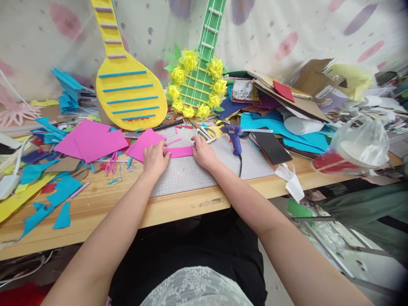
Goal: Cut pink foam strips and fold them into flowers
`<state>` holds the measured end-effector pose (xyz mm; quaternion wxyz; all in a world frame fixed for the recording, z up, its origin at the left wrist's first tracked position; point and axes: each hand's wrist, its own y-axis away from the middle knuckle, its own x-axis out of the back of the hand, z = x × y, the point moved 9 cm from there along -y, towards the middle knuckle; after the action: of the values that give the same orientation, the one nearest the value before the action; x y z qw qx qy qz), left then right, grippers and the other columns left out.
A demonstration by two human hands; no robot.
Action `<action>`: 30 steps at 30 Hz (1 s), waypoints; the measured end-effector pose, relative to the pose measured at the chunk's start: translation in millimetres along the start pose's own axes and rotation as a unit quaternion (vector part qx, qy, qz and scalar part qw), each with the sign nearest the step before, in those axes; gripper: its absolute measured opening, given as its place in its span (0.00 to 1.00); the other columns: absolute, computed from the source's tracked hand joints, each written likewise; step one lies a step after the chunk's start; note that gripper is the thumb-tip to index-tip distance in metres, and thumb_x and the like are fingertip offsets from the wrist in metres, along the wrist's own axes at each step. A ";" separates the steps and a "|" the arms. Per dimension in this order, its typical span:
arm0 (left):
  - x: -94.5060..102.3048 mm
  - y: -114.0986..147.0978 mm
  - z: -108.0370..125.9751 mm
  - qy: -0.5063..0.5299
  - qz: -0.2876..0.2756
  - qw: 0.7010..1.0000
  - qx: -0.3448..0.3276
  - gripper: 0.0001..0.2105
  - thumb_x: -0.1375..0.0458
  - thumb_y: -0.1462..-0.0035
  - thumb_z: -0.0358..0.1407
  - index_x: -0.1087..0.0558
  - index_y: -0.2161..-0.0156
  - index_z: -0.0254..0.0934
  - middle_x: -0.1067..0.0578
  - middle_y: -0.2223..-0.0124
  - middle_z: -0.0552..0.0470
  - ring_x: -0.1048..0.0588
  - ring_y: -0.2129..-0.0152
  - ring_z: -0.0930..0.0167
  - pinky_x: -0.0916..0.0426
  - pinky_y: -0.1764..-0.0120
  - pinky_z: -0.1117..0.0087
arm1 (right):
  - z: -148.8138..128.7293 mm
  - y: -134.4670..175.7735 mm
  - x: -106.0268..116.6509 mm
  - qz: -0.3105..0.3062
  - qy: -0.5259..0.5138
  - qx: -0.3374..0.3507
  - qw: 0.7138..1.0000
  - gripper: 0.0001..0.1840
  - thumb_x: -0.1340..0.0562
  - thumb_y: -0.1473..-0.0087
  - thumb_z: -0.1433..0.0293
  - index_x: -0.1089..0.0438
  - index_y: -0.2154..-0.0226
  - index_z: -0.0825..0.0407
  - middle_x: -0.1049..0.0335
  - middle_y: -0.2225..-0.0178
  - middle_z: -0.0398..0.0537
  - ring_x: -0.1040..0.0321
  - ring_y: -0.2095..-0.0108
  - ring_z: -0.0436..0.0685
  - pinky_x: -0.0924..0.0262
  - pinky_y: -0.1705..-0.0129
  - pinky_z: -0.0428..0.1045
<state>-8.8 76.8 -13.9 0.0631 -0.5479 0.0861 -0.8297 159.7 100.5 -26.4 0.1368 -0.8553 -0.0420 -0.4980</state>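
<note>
Head view, far left of the frame: torn blue scraps [65, 189] lie on the wooden table [178, 205]. Right of and above them, overlapping magenta sheets [91, 140] rest at left of centre. A yellow lute-shaped piece [129, 97] with blue bars stands at upper left, behind those sheets.

Near the middle of the frame, a further magenta piece [140, 146] lies just beside the left hand [155, 158]. This hand's fingers are bent, the thumb slightly apart from the forefinger, both at the left end of a magenta strip [181, 152]. Whether they pinch the strip or only press on it cannot be told.

The strip lies crosswise at the centre of the frame, over a grey cutting mat [181, 176], spanning the gap between the hands. At its right end, the right hand [204, 152] has its fingers curled close together, tips at the strip; the thumb's grip cannot be verified.

Above centre stands a green stringed piece [196, 83] ringed with yellow flowers. Scissors [210, 136] lie just beyond the right hand. Right of centre are a purple glue gun [236, 139] and, farther right, a dark phone [272, 146].
</note>
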 end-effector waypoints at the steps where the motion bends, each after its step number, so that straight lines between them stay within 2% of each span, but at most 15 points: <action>1: -0.4 -0.1 1.3 -0.007 -0.005 1.000 -0.003 0.09 0.45 0.46 0.37 0.30 0.60 0.39 0.25 0.68 0.49 0.30 0.61 0.60 0.41 0.55 0.57 | -0.6 0.6 0.3 -0.004 0.005 -0.002 1.000 0.20 0.50 0.46 0.75 0.40 0.50 0.53 0.37 0.52 0.58 0.35 0.56 0.61 0.37 0.57 0.56; 4: -1.7 -0.2 3.8 -0.017 -0.018 1.000 -0.013 0.06 0.46 0.46 0.37 0.28 0.66 0.40 0.24 0.68 0.49 0.31 0.62 0.60 0.41 0.56 0.58 | -2.8 2.6 2.3 -0.014 0.019 -0.006 1.000 0.19 0.51 0.45 0.74 0.41 0.50 0.54 0.37 0.52 0.58 0.35 0.55 0.60 0.37 0.57 0.55; 7: -2.1 0.2 2.7 -0.017 -0.019 1.000 -0.016 0.05 0.46 0.47 0.36 0.27 0.67 0.40 0.24 0.68 0.50 0.31 0.62 0.61 0.42 0.56 0.58 | -5.7 4.3 4.0 -0.019 0.023 0.007 1.000 0.21 0.51 0.46 0.74 0.42 0.49 0.54 0.37 0.52 0.57 0.35 0.55 0.59 0.37 0.57 0.54; 18: -2.9 -0.5 -4.1 -0.017 -0.013 1.000 0.002 0.12 0.45 0.46 0.38 0.31 0.55 0.40 0.24 0.66 0.51 0.31 0.60 0.61 0.43 0.55 0.60 | -6.3 4.6 3.4 -0.021 0.033 0.018 0.999 0.22 0.52 0.45 0.75 0.43 0.48 0.55 0.37 0.51 0.58 0.35 0.54 0.59 0.38 0.56 0.54; 30: -4.2 -0.4 -1.1 -0.033 -0.026 0.999 0.003 0.09 0.46 0.45 0.38 0.28 0.59 0.41 0.25 0.65 0.49 0.32 0.60 0.60 0.42 0.56 0.58 | -7.8 4.2 2.7 -0.029 0.068 -0.001 0.997 0.21 0.53 0.44 0.74 0.42 0.48 0.54 0.38 0.51 0.58 0.34 0.56 0.60 0.37 0.59 0.54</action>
<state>-8.1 78.1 -18.0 0.0458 -0.5772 0.0671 -0.8126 155.4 94.2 -21.2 0.1244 -0.8180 -0.0572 -0.5586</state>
